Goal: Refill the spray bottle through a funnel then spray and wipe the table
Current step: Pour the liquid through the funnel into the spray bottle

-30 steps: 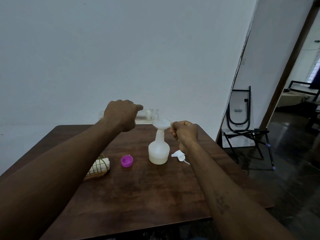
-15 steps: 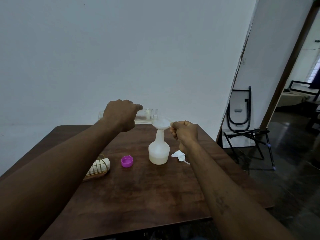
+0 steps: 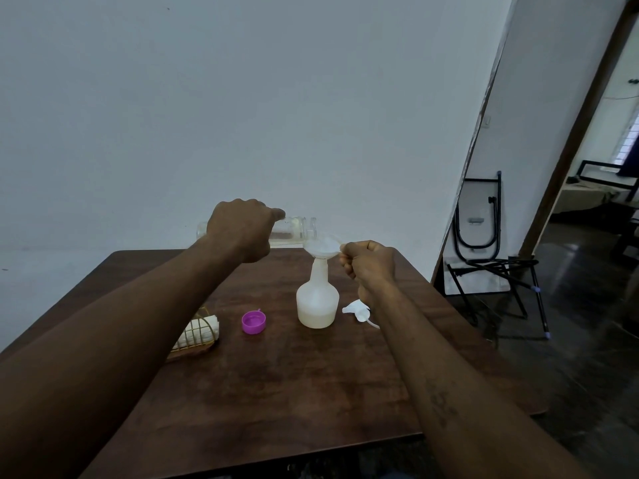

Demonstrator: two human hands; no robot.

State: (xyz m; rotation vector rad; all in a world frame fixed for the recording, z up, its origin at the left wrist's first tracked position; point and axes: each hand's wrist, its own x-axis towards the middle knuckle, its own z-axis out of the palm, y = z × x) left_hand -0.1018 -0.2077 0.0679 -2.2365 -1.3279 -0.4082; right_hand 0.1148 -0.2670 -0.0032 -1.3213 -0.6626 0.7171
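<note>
Head view: the left hand (image 3: 242, 229) is wrapped around a clear bottle (image 3: 298, 229), fingers curled over its middle. It holds the bottle on its side above the far part of the table (image 3: 276, 392). The bottle's mouth points right and reaches the left rim of the funnel (image 3: 321, 248); a little liquid lies along its lower side.

The funnel sits upright in the neck of the spray bottle (image 3: 317, 299), which stands on the table right of centre and has pale liquid in its lower part. The right hand (image 3: 371, 262) is closed in a loose fist, its thumb and fingers pinching the funnel's right rim.

The white spray head (image 3: 356, 309) lies on the table just right of the spray bottle, partly behind the right wrist. A purple cap (image 3: 253, 322) rests open side up, left of the spray bottle. Farther left, a wire basket (image 3: 193, 340) holds a white cloth (image 3: 207, 328), partly hidden by the left forearm. A folded black frame (image 3: 484, 236) leans on the wall at right.
</note>
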